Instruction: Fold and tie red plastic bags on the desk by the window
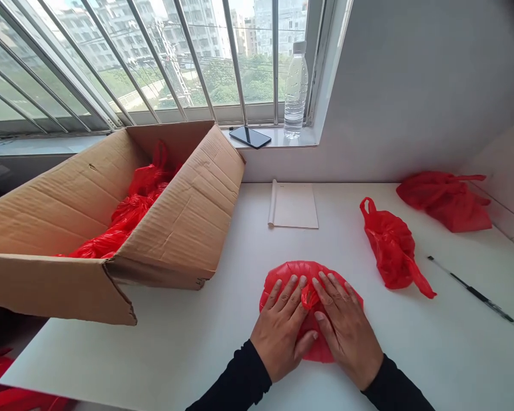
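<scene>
Near the front edge of the white table [188, 342], a little right of centre, lies a red plastic bag [288, 275], pressed into a flattened, rounded mound. Its thin film is glossy and creased with fine ribs that fan out toward the far rim, and a small pucker of gathered plastic stands up in the middle between the two hands. The left hand [281, 334] lies palm down on the left half of the bag, fingers spread and extended, gripping nothing. The right hand [346, 331] lies flat on the right half in the same way, fingers open and pointing away, its thumb close to the left thumb over the near part of the bag. Both arms wear black sleeves.

To the right, a second red bag [392, 245] lies crumpled with its handle loop toward the far side, and a third red bag [445, 200] sits farther right, near the wall. A black pen [471, 290] lies at the right edge. Beyond the hands rests a white notepad [293, 205]. On the left stands an open cardboard box [184, 222] with more red bags [128, 217] inside. On the windowsill are a phone [250, 137] and a clear water bottle [296, 91].
</scene>
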`<action>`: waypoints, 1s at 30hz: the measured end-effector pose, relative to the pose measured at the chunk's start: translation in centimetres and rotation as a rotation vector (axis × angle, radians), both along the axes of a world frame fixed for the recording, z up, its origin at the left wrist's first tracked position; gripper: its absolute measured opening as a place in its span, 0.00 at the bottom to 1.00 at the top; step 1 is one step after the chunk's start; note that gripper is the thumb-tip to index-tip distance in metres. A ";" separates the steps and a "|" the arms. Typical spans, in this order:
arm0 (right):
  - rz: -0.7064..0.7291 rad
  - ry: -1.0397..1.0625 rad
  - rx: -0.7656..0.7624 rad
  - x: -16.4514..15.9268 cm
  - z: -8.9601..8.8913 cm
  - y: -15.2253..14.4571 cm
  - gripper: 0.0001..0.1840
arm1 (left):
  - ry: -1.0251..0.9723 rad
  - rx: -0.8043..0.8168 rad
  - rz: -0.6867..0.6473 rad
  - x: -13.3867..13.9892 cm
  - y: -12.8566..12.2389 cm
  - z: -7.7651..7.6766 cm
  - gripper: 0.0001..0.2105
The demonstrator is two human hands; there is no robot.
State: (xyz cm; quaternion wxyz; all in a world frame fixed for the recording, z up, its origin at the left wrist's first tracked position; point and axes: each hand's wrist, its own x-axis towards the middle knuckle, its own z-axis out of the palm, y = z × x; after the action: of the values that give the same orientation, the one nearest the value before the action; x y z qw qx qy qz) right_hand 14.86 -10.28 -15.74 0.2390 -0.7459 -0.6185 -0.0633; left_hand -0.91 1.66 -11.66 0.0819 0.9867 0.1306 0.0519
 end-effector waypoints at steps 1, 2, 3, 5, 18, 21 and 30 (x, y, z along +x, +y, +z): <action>-0.002 -0.008 -0.008 0.0 -0.2 0.0 0.30 | 0.005 0.004 0.000 0.0 -0.1 -0.2 0.34; -0.005 -0.011 -0.016 -0.1 -0.4 0.1 0.30 | 0.009 0.003 -0.002 0.1 -0.1 -0.4 0.35; -0.007 -0.013 -0.023 -0.1 -0.6 0.1 0.30 | 0.012 0.001 -0.002 0.2 -0.1 -0.6 0.35; -0.009 -0.014 -0.036 -0.1 -1.0 0.3 0.30 | 0.014 -0.007 0.000 0.4 -0.1 -0.9 0.37; 0.021 0.330 0.140 0.6 -0.9 0.2 0.22 | -0.198 -0.038 0.071 -2.6 0.1 -0.4 0.28; 0.031 0.449 0.214 0.8 -0.5 0.0 0.17 | -0.318 -0.088 0.150 -4.1 0.5 0.0 0.16; 0.011 0.521 0.314 1.6 -0.1 -0.1 0.11 | -0.223 -0.143 0.156 -5.2 0.4 -0.2 0.15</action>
State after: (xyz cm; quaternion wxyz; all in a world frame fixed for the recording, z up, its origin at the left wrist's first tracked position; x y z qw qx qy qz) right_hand 16.41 -10.37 -15.87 0.5024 -0.6875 -0.5230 0.0364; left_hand -6.06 2.10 -11.85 0.1616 0.9533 0.2004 0.1578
